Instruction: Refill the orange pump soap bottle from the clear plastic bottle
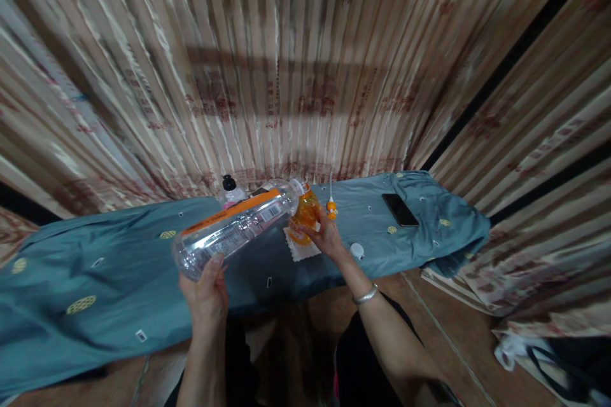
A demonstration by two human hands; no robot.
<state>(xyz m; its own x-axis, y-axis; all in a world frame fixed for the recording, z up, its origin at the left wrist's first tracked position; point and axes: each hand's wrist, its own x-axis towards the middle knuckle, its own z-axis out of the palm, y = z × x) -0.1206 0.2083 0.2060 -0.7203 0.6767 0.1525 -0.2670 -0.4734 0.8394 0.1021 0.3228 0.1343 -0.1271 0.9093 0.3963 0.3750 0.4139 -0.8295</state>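
Left hand (206, 292) clamps the base of the bottle (238, 229); its long axis tilts up-right, mouth over the jar (305, 213). Right hand (324, 236) wraps the jar, nearer.

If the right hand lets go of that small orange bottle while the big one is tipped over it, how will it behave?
The small orange bottle looks narrow and upright, so it would probably tip easily. It stands on a white cloth over soft blue fabric, likely an unsteady footing. The clear plastic bottle in the left hand leans at its mouth; a nudge might topple it.
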